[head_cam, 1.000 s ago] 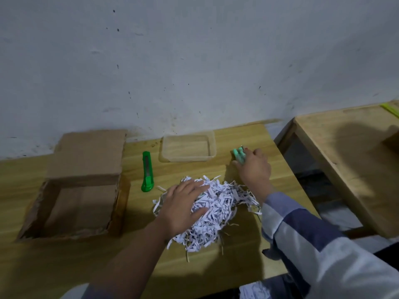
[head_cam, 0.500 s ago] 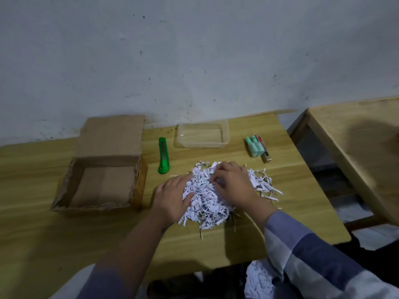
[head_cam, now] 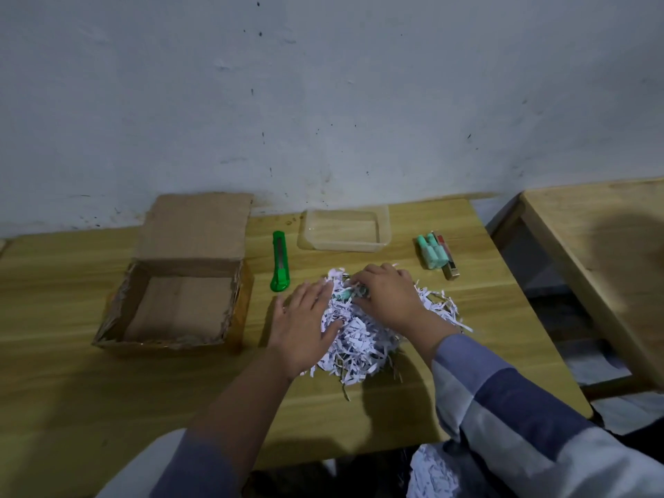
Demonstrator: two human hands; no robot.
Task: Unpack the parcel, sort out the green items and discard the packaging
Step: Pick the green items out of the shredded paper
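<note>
- Left hand lies flat, fingers straight, on shredded paper on the surface.
- Right hand curls into the paper beside a green item, grip possibly closing on it.
- Empty box sits left.

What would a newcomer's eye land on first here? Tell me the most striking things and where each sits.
First, the heap of white shredded paper at the middle of the wooden table, with the left hand flat on it and the right hand digging in beside a pale green item. Next, the bright green utility knife behind the heap, and the open cardboard box to its left.
</note>
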